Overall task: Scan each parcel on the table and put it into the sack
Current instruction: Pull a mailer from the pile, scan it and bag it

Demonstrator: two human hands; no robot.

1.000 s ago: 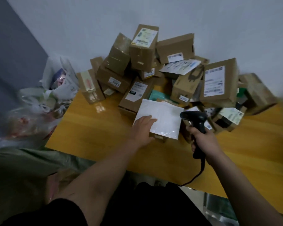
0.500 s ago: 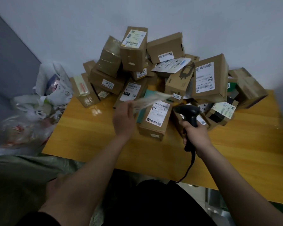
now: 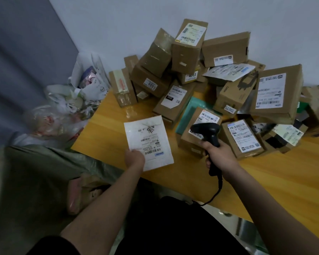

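Parcel (image 3: 148, 142), a white mailer pinched label-up in my left hand (image 3: 134, 159), awaits scanning; my right hand (image 3: 218, 153), gripping the scanner (image 3: 208, 133), must aim at its barcode.

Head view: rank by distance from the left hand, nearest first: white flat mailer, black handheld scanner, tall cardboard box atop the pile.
1. White flat mailer: gripped by the left hand.
2. Black handheld scanner: to its right.
3. Tall cardboard box: far back, against the wall.

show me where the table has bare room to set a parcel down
Bare wood shows along the near right of the table, between the pile of boxes and the near edge, and a smaller patch left of the white envelope in the left hand. The back half is crowded.
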